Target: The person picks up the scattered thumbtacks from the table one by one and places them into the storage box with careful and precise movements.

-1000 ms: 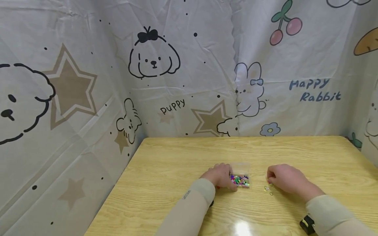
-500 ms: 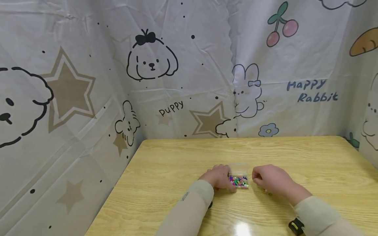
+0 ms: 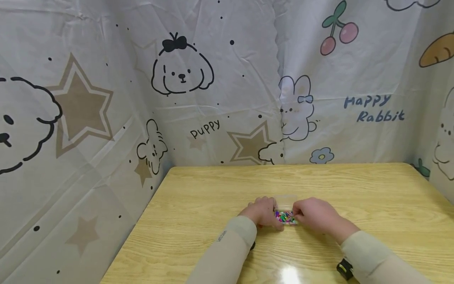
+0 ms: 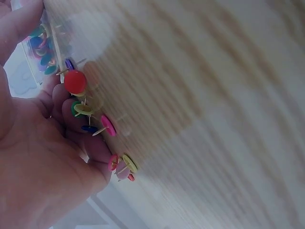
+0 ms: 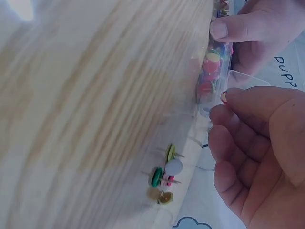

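A small clear plastic box [image 3: 285,223] with its lid [image 5: 248,78] raised holds many colourful thumbtacks [image 5: 212,67]. My left hand [image 3: 264,213] grips the box from its left side, thumb along the near wall. Over the box's right edge, my right hand [image 3: 315,215] pinches a small thumbtack [image 5: 224,97], mostly covered by thumb and forefinger. Several loose tacks, among them a red thumbtack [image 4: 75,82] and a pink thumbtack [image 4: 108,125], lie on the table beside my left hand. Another loose group, with a green thumbtack [image 5: 156,177] and a white thumbtack [image 5: 174,167], lies by my right hand.
The wooden table [image 3: 213,185] extends around both hands. A printed curtain [image 3: 227,90] hangs along its back and left sides. A black wrist device [image 3: 345,269] shows under the right sleeve [image 3: 369,252].
My right hand has moved left from the loose tacks to the box, carrying a pinched thumbtack. My left hand stays on the box.
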`<state>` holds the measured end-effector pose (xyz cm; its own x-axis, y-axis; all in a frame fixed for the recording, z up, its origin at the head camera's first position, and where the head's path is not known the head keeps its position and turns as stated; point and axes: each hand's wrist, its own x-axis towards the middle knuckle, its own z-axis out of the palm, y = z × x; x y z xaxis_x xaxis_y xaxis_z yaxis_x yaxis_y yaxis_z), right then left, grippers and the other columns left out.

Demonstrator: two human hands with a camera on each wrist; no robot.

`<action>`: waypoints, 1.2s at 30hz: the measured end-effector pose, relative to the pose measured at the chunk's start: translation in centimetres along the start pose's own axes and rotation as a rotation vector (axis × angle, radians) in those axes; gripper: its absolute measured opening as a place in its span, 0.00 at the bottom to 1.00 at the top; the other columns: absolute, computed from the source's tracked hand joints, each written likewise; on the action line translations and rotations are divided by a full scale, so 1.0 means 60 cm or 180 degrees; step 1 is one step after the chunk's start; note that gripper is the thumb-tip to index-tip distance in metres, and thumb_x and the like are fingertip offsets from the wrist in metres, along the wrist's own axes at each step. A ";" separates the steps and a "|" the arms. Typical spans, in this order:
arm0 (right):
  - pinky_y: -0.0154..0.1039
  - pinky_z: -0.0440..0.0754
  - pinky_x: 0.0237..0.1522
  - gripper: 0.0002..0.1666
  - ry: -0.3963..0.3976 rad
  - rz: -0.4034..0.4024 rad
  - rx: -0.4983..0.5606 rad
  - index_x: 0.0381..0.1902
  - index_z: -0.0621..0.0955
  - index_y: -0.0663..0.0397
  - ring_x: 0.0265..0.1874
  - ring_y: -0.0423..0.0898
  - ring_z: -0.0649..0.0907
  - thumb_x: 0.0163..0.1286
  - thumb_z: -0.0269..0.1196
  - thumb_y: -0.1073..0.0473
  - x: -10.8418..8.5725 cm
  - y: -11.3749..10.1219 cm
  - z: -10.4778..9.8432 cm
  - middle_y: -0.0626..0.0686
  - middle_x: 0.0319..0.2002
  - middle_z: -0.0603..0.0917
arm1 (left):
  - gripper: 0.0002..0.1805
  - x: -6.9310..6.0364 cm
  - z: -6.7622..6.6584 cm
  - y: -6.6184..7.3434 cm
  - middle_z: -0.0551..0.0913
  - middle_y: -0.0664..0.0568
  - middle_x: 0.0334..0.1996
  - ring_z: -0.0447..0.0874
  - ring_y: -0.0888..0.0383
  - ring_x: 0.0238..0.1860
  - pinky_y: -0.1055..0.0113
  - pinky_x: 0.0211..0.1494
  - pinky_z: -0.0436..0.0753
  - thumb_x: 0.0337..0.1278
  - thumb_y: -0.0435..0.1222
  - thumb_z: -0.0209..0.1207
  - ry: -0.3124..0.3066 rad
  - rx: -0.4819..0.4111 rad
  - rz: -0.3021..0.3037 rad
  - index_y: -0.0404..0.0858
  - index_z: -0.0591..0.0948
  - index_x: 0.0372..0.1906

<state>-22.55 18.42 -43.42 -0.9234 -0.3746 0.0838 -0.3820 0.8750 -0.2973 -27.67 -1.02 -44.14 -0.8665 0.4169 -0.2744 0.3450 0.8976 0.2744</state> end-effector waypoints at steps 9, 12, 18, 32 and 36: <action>0.41 0.78 0.30 0.07 0.0039 -0.0032 -0.0112 0.28 0.82 0.42 0.24 0.38 0.74 0.65 0.70 0.59 0.008 -0.004 0.009 0.39 0.26 0.79 | 0.29 -0.003 -0.003 0.001 0.73 0.58 0.35 0.70 0.57 0.37 0.59 0.44 0.72 0.41 0.57 0.76 -0.0021 0.0050 0.0000 0.50 0.76 0.43; 0.42 0.79 0.31 0.07 0.0043 -0.0040 -0.0181 0.28 0.83 0.42 0.25 0.38 0.75 0.64 0.70 0.59 0.008 -0.004 0.010 0.39 0.26 0.80 | 0.29 -0.005 -0.005 0.004 0.73 0.58 0.35 0.70 0.57 0.37 0.59 0.43 0.72 0.41 0.57 0.76 -0.0029 0.0054 0.0000 0.49 0.76 0.43; 0.43 0.81 0.32 0.06 0.0074 -0.0127 -0.0226 0.28 0.84 0.43 0.25 0.38 0.78 0.63 0.70 0.60 0.010 -0.006 0.014 0.40 0.27 0.82 | 0.30 -0.008 -0.007 0.004 0.73 0.58 0.35 0.70 0.58 0.38 0.59 0.45 0.72 0.42 0.57 0.76 -0.0063 0.0078 -0.0033 0.48 0.77 0.45; 0.44 0.81 0.36 0.05 -0.0004 -0.0013 0.0025 0.33 0.86 0.41 0.29 0.37 0.79 0.66 0.67 0.60 -0.004 0.000 -0.003 0.38 0.31 0.84 | 0.30 -0.007 -0.003 0.004 0.74 0.60 0.38 0.71 0.59 0.39 0.58 0.47 0.74 0.40 0.57 0.77 -0.0046 0.0033 0.0010 0.49 0.77 0.46; 0.43 0.78 0.32 0.05 -0.0016 0.0018 0.0024 0.32 0.84 0.41 0.26 0.37 0.76 0.68 0.66 0.59 -0.008 0.009 -0.014 0.38 0.30 0.82 | 0.30 -0.006 -0.004 0.003 0.74 0.60 0.37 0.71 0.59 0.39 0.58 0.47 0.73 0.40 0.57 0.78 -0.0041 0.0049 -0.0002 0.50 0.77 0.44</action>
<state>-22.36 19.34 -42.81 -0.9253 -0.3712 0.0774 -0.3765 0.8748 -0.3050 -27.40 -1.05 -43.75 -0.8621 0.4181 -0.2864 0.3501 0.8999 0.2601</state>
